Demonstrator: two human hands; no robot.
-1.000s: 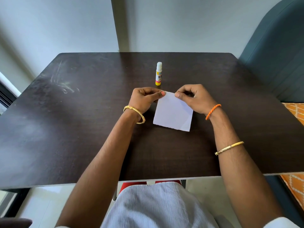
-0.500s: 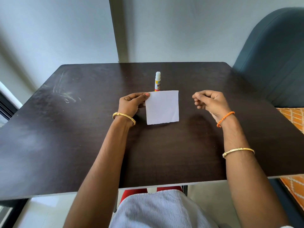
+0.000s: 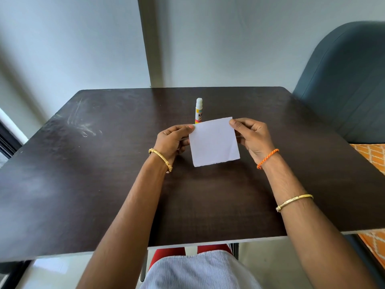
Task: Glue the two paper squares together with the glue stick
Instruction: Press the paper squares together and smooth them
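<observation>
1. The left hand (image 3: 171, 140) pinches the top left corner of the white paper (image 3: 213, 142).
2. The right hand (image 3: 253, 138) pinches the top right corner.
3. The paper is held above the dark table (image 3: 83, 184), tilted a little, its top edge higher on the right.
4. The glue stick (image 3: 199, 110) stands upright just behind the paper, cap on top.

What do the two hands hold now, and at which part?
White paper: left hand pinches its upper left corner, right hand its upper right corner.
</observation>
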